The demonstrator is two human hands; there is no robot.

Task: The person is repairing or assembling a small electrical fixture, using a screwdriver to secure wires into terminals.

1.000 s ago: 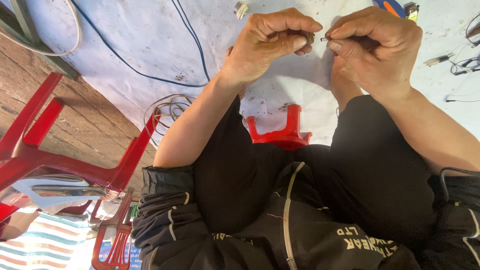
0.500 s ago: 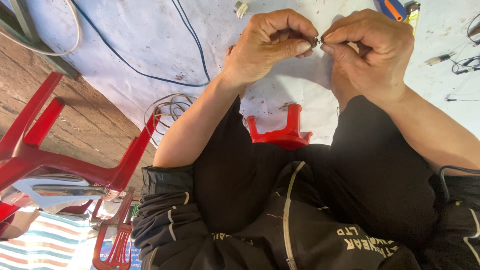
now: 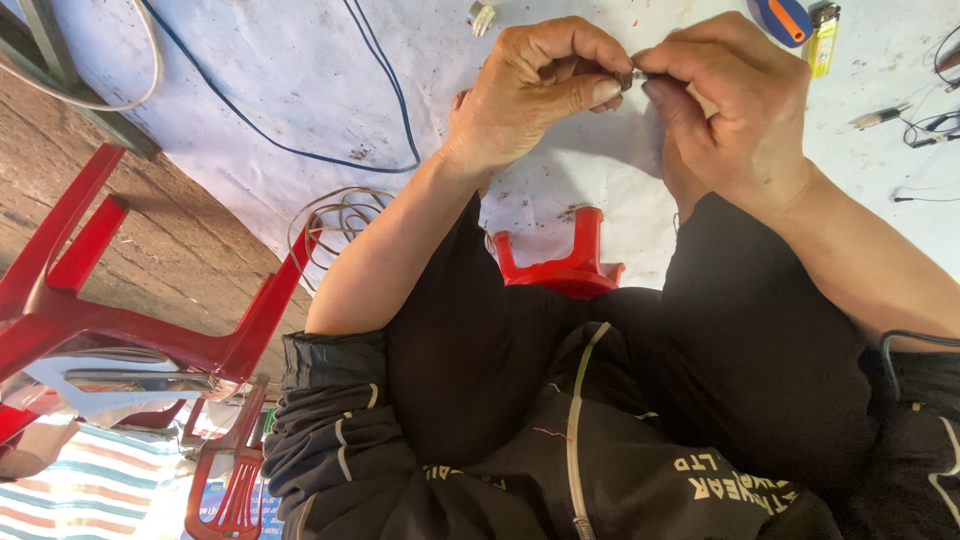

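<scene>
Since a moment ago both of my hands have crept a little closer together over the white sheet (image 3: 250,90), the small metal piece (image 3: 636,73) staying pinched between them. From the left I count two red plastic chairs (image 3: 120,330), one coil of wire (image 3: 335,215), one blue cable (image 3: 385,90), then my left hand (image 3: 540,90) and my right hand (image 3: 735,110), fingertips of each clamped on that one small piece. One red stool (image 3: 565,265) sits below my wrists, and one yellow lighter (image 3: 822,38) lies far right.
</scene>
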